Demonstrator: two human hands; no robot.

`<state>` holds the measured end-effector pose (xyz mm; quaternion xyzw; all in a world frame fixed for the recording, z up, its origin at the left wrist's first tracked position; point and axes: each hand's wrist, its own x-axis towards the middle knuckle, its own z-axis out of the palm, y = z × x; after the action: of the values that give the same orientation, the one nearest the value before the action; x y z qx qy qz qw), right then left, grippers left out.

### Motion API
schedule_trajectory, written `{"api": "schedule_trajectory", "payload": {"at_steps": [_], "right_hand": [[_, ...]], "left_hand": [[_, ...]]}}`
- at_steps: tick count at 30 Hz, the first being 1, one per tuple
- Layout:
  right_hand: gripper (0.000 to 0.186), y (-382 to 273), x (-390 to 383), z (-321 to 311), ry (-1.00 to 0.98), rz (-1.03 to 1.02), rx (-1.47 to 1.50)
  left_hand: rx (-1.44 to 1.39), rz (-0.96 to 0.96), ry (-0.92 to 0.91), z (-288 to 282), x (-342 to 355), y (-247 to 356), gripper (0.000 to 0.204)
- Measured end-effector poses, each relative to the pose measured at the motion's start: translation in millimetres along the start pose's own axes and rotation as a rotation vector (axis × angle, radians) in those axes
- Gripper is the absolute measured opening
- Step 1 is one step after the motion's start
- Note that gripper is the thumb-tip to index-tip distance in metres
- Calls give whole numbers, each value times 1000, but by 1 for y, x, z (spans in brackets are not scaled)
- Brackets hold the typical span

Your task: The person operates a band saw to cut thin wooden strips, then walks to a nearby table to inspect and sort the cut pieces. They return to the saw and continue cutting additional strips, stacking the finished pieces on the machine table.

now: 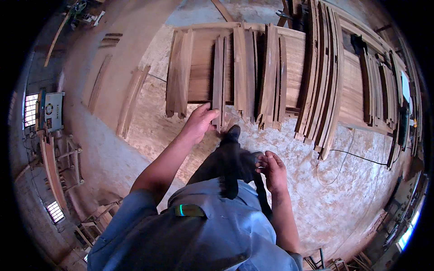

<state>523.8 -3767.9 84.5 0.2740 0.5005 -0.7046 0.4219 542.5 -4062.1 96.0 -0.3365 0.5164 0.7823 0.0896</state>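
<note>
Reaching forward, my left hand (200, 124) has its thumb and fingers at the near end of a narrow brown wooden strip (219, 77), closed on its edge. That strip lies lengthwise across a wide wooden panel (201, 63), its near end sticking out past the panel's edge. Just left of it is a wider wooden board (180, 72); more wooden strips (269, 77) lie to its right. My right hand (272, 169) hangs in front of my right thigh with its fingers curled in; whether anything is between them is hidden.
A stack of long grooved wooden strips (323, 77) lies on the panel's right half, with shorter pieces (371, 86) beyond. Loose boards (133, 101) rest on the left. A cable (361, 156) runs along the dusty floor (348, 194). A white panel (53, 111) stands far left.
</note>
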Motion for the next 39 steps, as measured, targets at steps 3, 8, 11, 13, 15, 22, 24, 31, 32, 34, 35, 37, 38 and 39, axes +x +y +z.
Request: {"api": "schedule_trajectory", "payload": {"at_steps": [3, 8, 11, 13, 15, 22, 24, 31, 32, 34, 35, 37, 38, 39], "right_hand": [[32, -2, 1, 0, -7, -18, 2], [34, -13, 7, 7, 30, -158, -129], [46, -20, 14, 22, 140, -345, -374], [50, -21, 22, 29, 188, -508, -516], [56, -23, 29, 37, 267, -598, -649], [54, -39, 29, 51, 381, -655, -607], [56, -35, 45, 45, 394, -817, -722], [47, -70, 84, 55, 276, -678, -586], [44, -67, 89, 51, 280, -647, -465], [39, -62, 95, 43, 274, -578, -231], [36, -61, 93, 36, 201, -473, -89], [35, -63, 75, 37, 55, -293, 145], [34, -65, 63, 39, -18, -199, 260], [35, -66, 51, 44, -35, -215, 289]], "left_hand": [[-82, -27, 35, -6, 0, -3, 28], [-30, 182, 310, 10, 2, -10, 31], [115, 293, 480, 26, 9, 0, 34], [209, 226, 417, 26, 8, 17, 37], [176, 261, 375, 18, 16, 11, 41], [137, 146, 356, 26, 10, 10, 44], [164, 160, 343, 23, 10, 3, 45], [132, 192, 314, 24, 13, 0, 44], [115, 185, 309, 25, 14, 1, 43], [107, 206, 284, 18, 15, -4, 44], [103, 216, 271, 15, 16, -5, 44], [111, 198, 289, 14, 14, -5, 45], [113, 188, 299, 14, 13, -5, 45], [101, 194, 298, 15, 14, -6, 47]]}}
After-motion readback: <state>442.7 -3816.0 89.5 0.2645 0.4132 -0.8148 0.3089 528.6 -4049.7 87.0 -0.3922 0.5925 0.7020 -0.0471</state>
